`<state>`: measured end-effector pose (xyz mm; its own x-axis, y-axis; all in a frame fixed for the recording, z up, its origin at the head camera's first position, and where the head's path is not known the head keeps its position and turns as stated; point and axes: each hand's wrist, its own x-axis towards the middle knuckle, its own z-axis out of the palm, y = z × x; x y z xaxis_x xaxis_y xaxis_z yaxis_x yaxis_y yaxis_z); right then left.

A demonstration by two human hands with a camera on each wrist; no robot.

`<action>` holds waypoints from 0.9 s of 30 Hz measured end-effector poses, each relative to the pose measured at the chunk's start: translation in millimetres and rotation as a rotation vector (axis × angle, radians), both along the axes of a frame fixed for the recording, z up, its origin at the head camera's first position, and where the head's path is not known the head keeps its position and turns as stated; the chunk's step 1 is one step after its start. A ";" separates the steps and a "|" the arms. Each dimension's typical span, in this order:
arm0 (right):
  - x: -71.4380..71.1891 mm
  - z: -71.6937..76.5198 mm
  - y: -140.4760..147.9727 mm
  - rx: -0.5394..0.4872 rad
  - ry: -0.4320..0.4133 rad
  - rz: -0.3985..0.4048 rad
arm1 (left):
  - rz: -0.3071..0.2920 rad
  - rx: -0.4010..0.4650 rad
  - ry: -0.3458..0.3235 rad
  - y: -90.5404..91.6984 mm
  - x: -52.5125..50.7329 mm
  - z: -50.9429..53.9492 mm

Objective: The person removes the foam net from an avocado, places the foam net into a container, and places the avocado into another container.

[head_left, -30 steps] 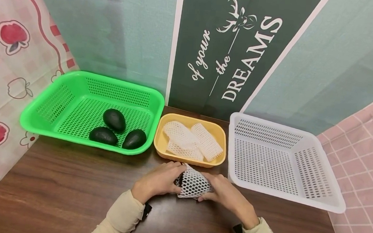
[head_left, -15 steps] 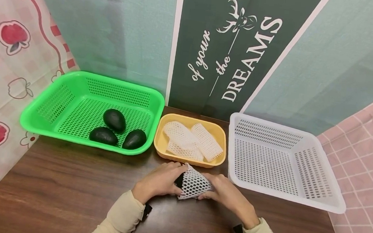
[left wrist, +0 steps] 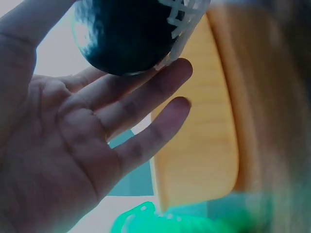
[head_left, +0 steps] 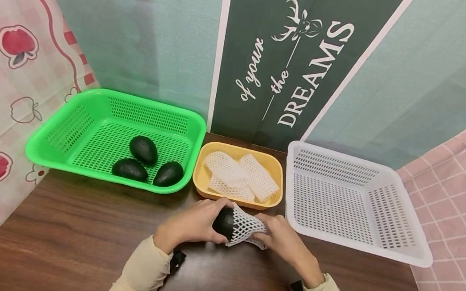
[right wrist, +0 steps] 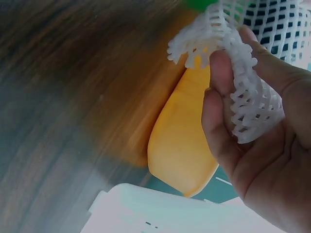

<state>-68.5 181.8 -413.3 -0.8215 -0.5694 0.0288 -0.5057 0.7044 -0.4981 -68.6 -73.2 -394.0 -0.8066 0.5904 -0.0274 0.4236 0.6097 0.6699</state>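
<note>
Between the two hands, a dark avocado [head_left: 223, 223] sits partly inside a white foam net sleeve [head_left: 247, 226], its left end bare. My left hand [head_left: 195, 222] grips that bare end between thumb and fingers; the left wrist view shows the avocado [left wrist: 126, 36] at the fingers with the net's edge beside it. With the right hand [head_left: 281, 236] I pinch the loose end of the foam net [right wrist: 243, 92], which bunches between thumb and fingers in the right wrist view. Both hands are low over the table, in front of the yellow tray [head_left: 234, 202].
Several foam nets [head_left: 240, 176] lie in the yellow tray. At left stands a green basket [head_left: 111, 179] with three avocados [head_left: 143, 150]. A white basket [head_left: 356, 246] is at right. Curtains [head_left: 154, 43] hang behind the brown table [head_left: 86, 234].
The net covered most of the avocado before; now more of the left end shows bare. My left hand has shifted slightly left, and the right fingers have gathered the net's loose end.
</note>
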 end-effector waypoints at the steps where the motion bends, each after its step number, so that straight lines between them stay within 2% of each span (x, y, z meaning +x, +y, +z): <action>1: 0.7 0.3 -0.3 -0.005 0.008 -0.003 | -0.001 0.005 -0.004 -1.3 0.5 2.1; 5: 2.3 0.2 -2.2 -0.017 0.036 -0.036 | 0.001 0.022 -0.004 -6.6 2.3 9.8; 9: 3.2 -1.4 -5.1 -0.044 0.063 -0.075 | 0.022 0.044 0.038 -15.3 3.2 17.7; 13: 4.8 -3.0 -7.5 -0.085 0.081 -0.087 | 0.071 0.054 0.067 -28.0 3.5 25.1; 18: 4.9 -3.0 -9.0 -0.110 0.126 -0.065 | 0.140 0.069 0.078 -42.9 2.3 29.9; 23: 4.1 4.9 -12.5 -0.112 0.116 -0.072 | 0.198 0.114 0.102 -54.3 0.4 31.7; 27: 3.1 14.6 -16.8 -0.155 0.109 -0.088 | 0.257 0.133 0.097 -61.7 -0.4 33.3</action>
<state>-65.4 165.0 -398.7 -0.8550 -0.4779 0.2016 -0.5026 0.6675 -0.5494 -69.0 -134.9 -360.6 -0.9251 0.3597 0.1214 0.3328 0.6146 0.7152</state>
